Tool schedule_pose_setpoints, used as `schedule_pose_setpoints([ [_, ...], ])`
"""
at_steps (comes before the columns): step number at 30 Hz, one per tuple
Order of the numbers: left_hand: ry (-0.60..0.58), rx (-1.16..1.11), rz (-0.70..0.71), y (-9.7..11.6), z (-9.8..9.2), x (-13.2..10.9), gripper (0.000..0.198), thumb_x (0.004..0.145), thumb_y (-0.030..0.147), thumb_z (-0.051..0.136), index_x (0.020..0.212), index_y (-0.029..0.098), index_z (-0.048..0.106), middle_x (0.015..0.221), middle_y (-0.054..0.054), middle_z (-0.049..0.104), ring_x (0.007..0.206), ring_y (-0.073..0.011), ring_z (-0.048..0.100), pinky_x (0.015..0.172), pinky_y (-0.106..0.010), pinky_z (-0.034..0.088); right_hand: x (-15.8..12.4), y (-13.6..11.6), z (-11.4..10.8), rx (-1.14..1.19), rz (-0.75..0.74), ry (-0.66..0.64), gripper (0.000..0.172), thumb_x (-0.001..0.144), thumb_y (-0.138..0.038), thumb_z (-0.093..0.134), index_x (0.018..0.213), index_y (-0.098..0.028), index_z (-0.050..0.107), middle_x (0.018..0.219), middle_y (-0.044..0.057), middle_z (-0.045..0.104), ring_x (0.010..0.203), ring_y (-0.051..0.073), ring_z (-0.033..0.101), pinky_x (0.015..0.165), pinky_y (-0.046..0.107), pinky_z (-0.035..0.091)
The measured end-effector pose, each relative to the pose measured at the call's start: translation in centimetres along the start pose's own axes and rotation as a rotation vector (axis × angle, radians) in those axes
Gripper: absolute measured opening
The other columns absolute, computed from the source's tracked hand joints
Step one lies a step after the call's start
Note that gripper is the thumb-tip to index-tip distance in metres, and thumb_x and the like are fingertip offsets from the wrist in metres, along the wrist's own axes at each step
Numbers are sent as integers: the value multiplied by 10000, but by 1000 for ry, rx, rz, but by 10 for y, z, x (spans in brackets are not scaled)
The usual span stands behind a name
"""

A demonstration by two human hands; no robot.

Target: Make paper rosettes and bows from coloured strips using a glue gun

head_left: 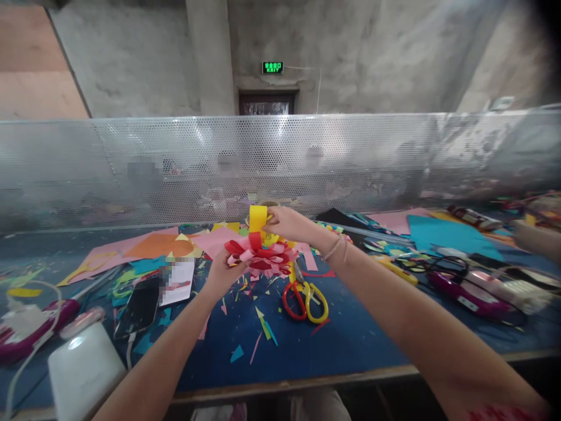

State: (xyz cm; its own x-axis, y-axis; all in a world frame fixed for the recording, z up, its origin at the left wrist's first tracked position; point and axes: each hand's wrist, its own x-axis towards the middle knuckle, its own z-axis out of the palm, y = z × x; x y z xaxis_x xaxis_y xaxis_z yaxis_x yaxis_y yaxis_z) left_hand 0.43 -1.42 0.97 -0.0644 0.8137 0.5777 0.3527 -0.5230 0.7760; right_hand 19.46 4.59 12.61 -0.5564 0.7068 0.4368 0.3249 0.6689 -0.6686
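My left hand is closed on the underside of a paper flower made of red and pink looped strips, held just above the blue table. My right hand pinches a yellow paper loop standing on top of the flower's red centre. Both arms reach forward from the near edge. A roll of tape sits half hidden behind the yellow loop.
Red and yellow scissors lie just right of the flower. A phone and a card lie to the left, coloured paper sheets and scraps all over. Purple devices with cables sit at both sides. Another person's arm enters at right. A perforated metal screen backs the table.
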Motion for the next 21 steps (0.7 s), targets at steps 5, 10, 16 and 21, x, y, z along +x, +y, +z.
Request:
schedule_pose_setpoints([
  [5,-34,-195,-130,2,0,1,282,648,278,723,885,164,622,773,4,662,709,-148,612,635,-246,492,25,-5,-21,5,19,-111,124,619,-129,664,718,-190,706,669,3,690,693,165,619,677,272,472],
  [10,-22,-396,-217,0,2,1,330,608,278,774,873,141,634,722,-1,670,642,-132,610,625,-240,492,27,-13,-28,-77,204,-295,103,651,-237,675,728,-175,704,762,34,698,749,164,625,695,265,470],
  [16,-12,-472,-302,-7,0,2,436,569,324,813,927,143,641,797,-29,701,680,-160,651,646,-276,524,29,-15,-15,-1,339,-436,89,637,-227,687,708,-174,683,709,32,692,675,135,620,647,244,466],
  [21,-26,-452,-287,-9,-3,4,458,564,349,815,943,155,645,815,-27,703,715,-174,660,681,-300,533,32,-23,-6,-3,359,-483,43,644,-147,644,677,-163,666,627,8,663,625,108,600,600,213,439],
])
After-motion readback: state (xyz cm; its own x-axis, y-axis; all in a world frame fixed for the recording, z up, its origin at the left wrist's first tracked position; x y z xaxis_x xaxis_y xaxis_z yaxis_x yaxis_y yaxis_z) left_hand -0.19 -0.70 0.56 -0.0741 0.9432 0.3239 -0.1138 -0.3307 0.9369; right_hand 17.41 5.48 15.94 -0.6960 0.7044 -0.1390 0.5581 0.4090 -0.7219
